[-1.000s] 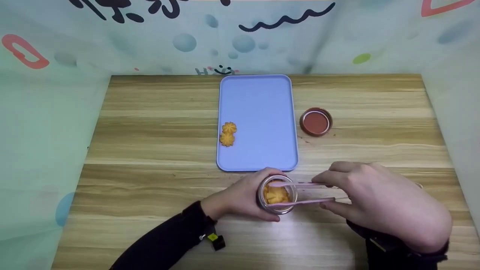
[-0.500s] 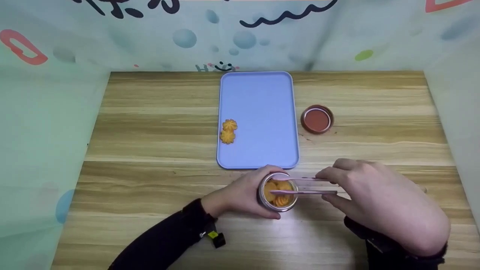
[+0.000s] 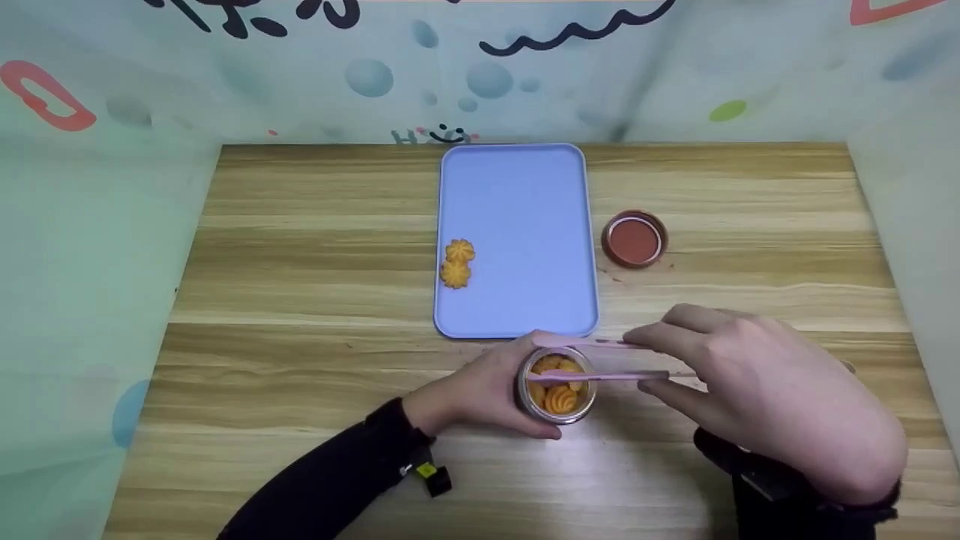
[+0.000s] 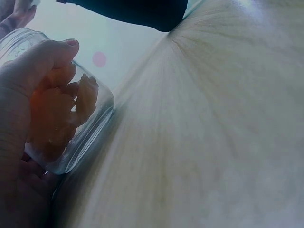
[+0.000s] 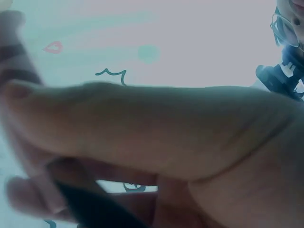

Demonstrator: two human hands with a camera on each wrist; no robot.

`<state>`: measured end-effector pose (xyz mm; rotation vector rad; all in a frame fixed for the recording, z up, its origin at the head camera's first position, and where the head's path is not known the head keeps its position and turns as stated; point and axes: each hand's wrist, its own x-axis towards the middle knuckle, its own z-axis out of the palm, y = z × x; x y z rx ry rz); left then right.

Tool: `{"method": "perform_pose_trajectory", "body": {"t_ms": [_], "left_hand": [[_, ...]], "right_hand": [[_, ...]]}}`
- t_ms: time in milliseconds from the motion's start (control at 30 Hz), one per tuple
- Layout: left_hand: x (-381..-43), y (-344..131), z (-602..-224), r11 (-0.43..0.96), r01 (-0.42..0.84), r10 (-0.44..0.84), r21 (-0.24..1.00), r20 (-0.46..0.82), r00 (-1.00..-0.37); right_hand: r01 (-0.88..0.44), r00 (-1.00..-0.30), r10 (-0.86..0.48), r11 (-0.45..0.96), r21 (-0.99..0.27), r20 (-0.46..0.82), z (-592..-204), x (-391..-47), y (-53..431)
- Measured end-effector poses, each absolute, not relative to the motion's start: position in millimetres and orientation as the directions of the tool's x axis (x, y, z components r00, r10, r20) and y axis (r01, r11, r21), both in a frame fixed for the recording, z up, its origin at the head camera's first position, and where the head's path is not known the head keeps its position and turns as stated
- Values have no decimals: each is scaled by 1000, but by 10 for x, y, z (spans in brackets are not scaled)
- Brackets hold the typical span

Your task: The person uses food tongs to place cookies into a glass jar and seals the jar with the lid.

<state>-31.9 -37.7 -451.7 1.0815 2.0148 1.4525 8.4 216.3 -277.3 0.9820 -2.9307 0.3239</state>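
My left hand grips a clear glass jar of golden ridged cookies, standing on the table just in front of the tray. In the left wrist view, the thumb and fingers wrap round the jar. Pink-tipped tongs are pinched in my right hand. One tong arm crosses above the jar's mouth; the other lies over its far rim, near the left fingers. Between the tips no cookie shows. Two flower-shaped cookies lie together by the left edge of the blue tray.
A reddish-brown lid lies inside up, right of the tray. Dark reddish crumbs dot the wooden table near it. A printed cloth hangs behind and along the sides.
The tongs have moved from inside the jar's mouth toward its far rim. Cookies inside the jar lie differently than a second ago. The left hand keeps its grip; the head view has shifted slightly.
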Motion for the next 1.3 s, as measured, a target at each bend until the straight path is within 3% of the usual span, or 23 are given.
{"method": "perform_pose_trajectory", "body": {"t_ms": [100,333,633,933,1300], "left_hand": [[-325,-372,-4541,111,322,795,940,111,-597],[-335,-378,-4567,190,386,790,903,94,-606],[-330,-394,-4461,197,352,794,915,62,-605],[-337,-390,-4515,212,358,791,909,56,-610],[-328,-389,-4491,221,367,786,904,58,-616]], "right_hand": [[-634,-774,-613,745,-209,160,-2769,-7,2134],[-656,-754,-601,690,-304,263,-2996,-450,1937],[-591,-800,-571,702,-397,184,-3775,-1099,1630],[-565,-810,-572,705,-429,127,-4112,-1196,1479],[-555,-820,-564,741,-378,99,-4205,-1173,1406]]}}
